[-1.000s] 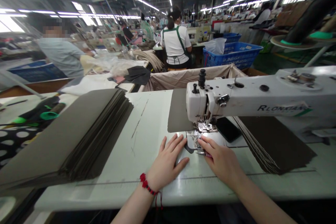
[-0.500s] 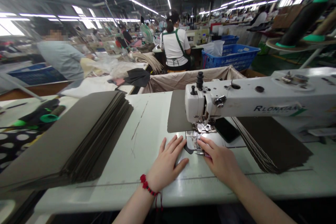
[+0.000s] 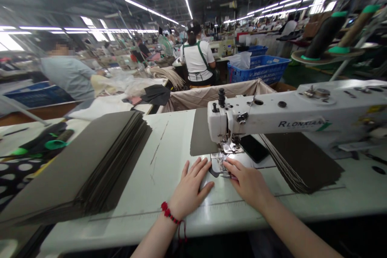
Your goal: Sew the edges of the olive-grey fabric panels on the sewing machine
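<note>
My left hand (image 3: 191, 187) lies flat on the pale green table, fingers spread and holding nothing. Its fingertips reach the left edge of the metal plate in front of the sewing machine (image 3: 254, 115). My right hand (image 3: 250, 181) curls at the plate's right side, index fingertip on the metal near the presser foot (image 3: 229, 148). A slim metal-tipped tool (image 3: 225, 176) with a purplish part pokes out under its fingers; most of it is hidden. Behind the foot, a dark grey panel (image 3: 201, 137) lies partly under the machine head.
A tall stack of grey panels (image 3: 81, 161) stands at left, a smaller stack (image 3: 302, 161) at right. A black phone (image 3: 254, 149) lies beside the needle area. Thread cones (image 3: 325, 36) stand at upper right. Beyond the table are a blue basket (image 3: 260, 68) and co-workers.
The view has shifted slightly right and tilted a little upward. Both hands keep nearly the same place and pose at the plate; the panels have not visibly moved.
</note>
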The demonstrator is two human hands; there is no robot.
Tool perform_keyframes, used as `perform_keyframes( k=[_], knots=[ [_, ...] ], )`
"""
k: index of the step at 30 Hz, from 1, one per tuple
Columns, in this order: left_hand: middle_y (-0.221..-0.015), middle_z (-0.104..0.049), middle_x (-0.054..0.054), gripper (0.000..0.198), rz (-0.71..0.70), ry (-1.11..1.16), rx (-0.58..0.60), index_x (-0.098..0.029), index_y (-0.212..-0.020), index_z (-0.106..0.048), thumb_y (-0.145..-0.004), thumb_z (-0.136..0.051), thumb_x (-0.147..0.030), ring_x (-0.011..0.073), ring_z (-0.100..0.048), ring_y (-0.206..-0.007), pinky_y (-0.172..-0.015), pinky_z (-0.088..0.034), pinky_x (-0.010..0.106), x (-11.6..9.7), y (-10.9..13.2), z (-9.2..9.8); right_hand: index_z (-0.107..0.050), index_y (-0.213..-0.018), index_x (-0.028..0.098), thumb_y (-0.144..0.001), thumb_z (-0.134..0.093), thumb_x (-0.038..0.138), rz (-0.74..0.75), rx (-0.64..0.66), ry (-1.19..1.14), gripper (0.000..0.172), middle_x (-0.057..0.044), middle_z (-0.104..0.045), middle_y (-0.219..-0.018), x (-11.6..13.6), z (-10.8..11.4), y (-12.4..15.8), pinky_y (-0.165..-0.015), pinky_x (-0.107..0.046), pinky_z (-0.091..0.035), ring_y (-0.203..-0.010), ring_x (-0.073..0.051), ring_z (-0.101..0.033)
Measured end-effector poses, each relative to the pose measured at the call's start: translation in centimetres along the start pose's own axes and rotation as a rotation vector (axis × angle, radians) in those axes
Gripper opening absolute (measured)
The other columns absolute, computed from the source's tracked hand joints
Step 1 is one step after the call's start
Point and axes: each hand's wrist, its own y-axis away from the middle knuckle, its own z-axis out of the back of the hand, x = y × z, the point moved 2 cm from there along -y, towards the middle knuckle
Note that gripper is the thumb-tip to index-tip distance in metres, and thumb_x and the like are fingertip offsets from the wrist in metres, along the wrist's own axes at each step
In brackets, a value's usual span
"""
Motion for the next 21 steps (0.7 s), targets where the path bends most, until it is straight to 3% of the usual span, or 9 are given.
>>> perform_keyframes(
  k=[7, 12, 15, 18, 21],
  knots=[
    [-0.154, -0.027, 0.005, 0.058, -0.015, -0.019, -0.05, -0.029, -0.149, -0.019, -0.097, -0.044, -0.038, 0.0242, -0.018, -0.143, -0.117, -0.014, 0.052, -0.2, -0.2, -0.2, -0.048, -0.136, 0.03, -0.088, -0.047, 0.019, -0.004, -0.007, -0.032, 0.049, -0.002, -0.046, -0.144, 0.2, 0.4, 0.1, -0.084, -0.035, -0.049, -0.1, -0.021, -0.064],
    [-0.155, -0.023, 0.008, 0.058, -0.013, -0.056, -0.062, -0.022, -0.15, -0.018, -0.099, -0.037, -0.041, 0.022, -0.017, -0.144, -0.115, -0.022, 0.043, 0.4, -2.8, -0.3, -0.048, -0.136, 0.03, -0.089, -0.047, 0.021, 0.007, -0.018, -0.026, 0.048, -0.002, -0.047, -0.144, 0.3, 0.8, 0.2, -0.085, -0.034, -0.048, -0.102, -0.021, -0.063],
    [-0.149, -0.036, 0.01, 0.054, 0.035, -0.087, -0.088, -0.02, -0.148, -0.024, -0.099, -0.035, -0.041, 0.0241, -0.029, -0.14, -0.113, -0.025, 0.045, 1.0, -5.3, -0.1, -0.049, -0.135, 0.029, -0.089, -0.046, 0.021, 0.014, -0.021, -0.008, 0.047, -0.002, -0.048, -0.142, 0.4, 1.1, 0.4, -0.083, -0.033, -0.049, -0.101, -0.021, -0.064],
    [-0.124, -0.06, 0.015, 0.05, 0.135, -0.126, -0.143, -0.016, -0.144, -0.032, -0.1, -0.032, -0.04, 0.0283, -0.051, -0.123, -0.11, -0.024, 0.053, 1.2, -7.2, 0.4, -0.049, -0.135, 0.029, -0.09, -0.046, 0.022, 0.017, -0.015, 0.016, 0.046, -0.002, -0.049, -0.141, 0.4, 1.3, 0.4, -0.082, -0.032, -0.049, -0.101, -0.02, -0.064],
    [-0.111, -0.063, 0.02, 0.051, 0.245, -0.164, -0.193, -0.01, -0.137, -0.042, -0.099, -0.031, -0.041, 0.0329, -0.056, -0.113, -0.104, -0.03, 0.056, 1.0, -7.6, 0.3, -0.049, -0.135, 0.029, -0.09, -0.045, 0.023, 0.016, -0.005, 0.042, 0.046, -0.003, -0.051, -0.14, 0.5, 1.4, 0.5, -0.08, -0.031, -0.049, -0.097, -0.02, -0.064]
  ],
)
